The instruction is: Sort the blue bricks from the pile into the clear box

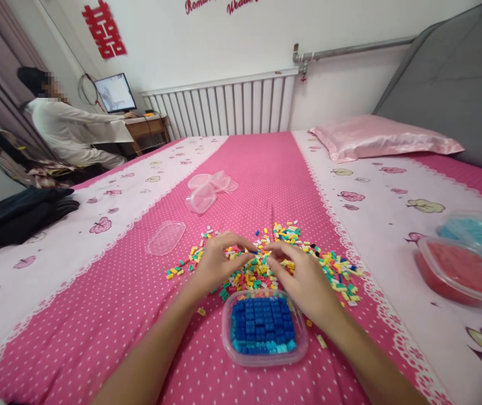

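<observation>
Loose small bricks in yellow, green, white and red lie in a pile [249, 277] on the pink bedspread. Over the pile's left part is my left hand [223, 257], thumb and forefinger pinched on a small dark blue brick [254, 251]. Close to its right, my right hand [302, 273] has its thumb and fingers curled near each other; whether anything sits between those fingertips is too small to tell. Just below both hands, a clear plastic box [265, 361] holds rows of dark blue bricks [261, 320] with light blue ones along its near side.
Clear lids [165, 238] and empty-looking containers [204, 198] lie left of and beyond the pile. Boxes of red [460, 270] and turquoise pieces [477, 233] stand at right. A pink pillow [386, 136] lies at the back. A person [61, 126] sits at a desk, far left.
</observation>
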Demonstrator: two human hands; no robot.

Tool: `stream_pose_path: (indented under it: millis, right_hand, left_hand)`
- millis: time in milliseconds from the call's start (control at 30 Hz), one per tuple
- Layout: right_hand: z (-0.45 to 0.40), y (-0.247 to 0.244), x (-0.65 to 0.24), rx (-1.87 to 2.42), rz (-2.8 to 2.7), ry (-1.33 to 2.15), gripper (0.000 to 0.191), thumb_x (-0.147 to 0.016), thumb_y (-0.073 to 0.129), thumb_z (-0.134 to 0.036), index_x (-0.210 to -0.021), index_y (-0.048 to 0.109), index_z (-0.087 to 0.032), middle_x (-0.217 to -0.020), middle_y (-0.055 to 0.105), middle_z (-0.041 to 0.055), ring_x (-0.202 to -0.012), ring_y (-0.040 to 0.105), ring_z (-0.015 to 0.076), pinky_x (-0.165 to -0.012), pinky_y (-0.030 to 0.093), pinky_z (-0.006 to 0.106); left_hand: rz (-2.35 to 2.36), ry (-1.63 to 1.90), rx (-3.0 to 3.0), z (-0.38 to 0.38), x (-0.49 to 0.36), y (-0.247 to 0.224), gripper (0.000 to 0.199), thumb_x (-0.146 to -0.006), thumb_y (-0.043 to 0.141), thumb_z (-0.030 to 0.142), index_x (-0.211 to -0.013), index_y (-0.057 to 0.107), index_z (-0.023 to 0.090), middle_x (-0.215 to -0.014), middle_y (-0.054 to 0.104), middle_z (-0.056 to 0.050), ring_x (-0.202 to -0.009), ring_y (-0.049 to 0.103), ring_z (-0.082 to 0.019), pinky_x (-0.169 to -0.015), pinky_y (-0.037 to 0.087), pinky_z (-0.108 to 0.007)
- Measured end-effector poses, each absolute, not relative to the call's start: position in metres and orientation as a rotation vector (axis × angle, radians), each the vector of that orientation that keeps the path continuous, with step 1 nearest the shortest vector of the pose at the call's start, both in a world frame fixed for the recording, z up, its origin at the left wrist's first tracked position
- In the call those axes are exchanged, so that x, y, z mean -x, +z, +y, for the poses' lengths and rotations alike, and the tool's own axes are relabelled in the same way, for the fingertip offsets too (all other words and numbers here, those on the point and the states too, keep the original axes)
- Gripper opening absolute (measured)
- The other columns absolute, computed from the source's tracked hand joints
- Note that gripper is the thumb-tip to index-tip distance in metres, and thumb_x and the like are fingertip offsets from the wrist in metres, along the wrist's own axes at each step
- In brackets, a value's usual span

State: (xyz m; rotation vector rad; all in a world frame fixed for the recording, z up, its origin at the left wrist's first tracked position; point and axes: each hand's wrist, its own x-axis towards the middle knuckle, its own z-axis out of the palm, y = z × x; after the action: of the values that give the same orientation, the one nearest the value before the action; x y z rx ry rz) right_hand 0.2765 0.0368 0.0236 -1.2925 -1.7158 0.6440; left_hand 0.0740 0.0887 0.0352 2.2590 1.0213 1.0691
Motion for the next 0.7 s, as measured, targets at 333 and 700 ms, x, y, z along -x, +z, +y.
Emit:
stream_pose_path:
  millis: [333, 700]
  right_hand:
    - [0.035, 0.021, -0.274, 1.302, -1.661, 0.728, 0.012, -0.087, 0.06, -0.018, -0.091, 0.071, -0.021, -0.088, 0.078, 0.003, -0.083, 0.073, 0.0196, -0.08, 0.052, 0.034]
    - [0.049, 0.015, -0.287, 1.359, -1.662, 0.626, 0.014, -0.081, 0.061, -0.014, -0.086, 0.072, -0.02, -0.082, 0.077, 0.0034, -0.076, 0.072, 0.0194, -0.078, 0.054, 0.035]
  left_hand:
    - [1.013, 0.968, -2.365, 0.083, -0.084, 0.028, 0.008, -0.083, 0.075, 0.027, -0.086, 0.071, 0.02, -0.086, 0.074, -0.001, -0.085, 0.065, -0.017, -0.079, 0.046, -0.03]
    - [1.426, 0.59, -2.619, 0.144, -0.089, 0.028, 0.03, -0.094, 0.054, 0.025, -0.12, 0.068, 0.02, -0.116, 0.074, -0.009, -0.102, 0.069, -0.023, -0.09, 0.052, -0.037]
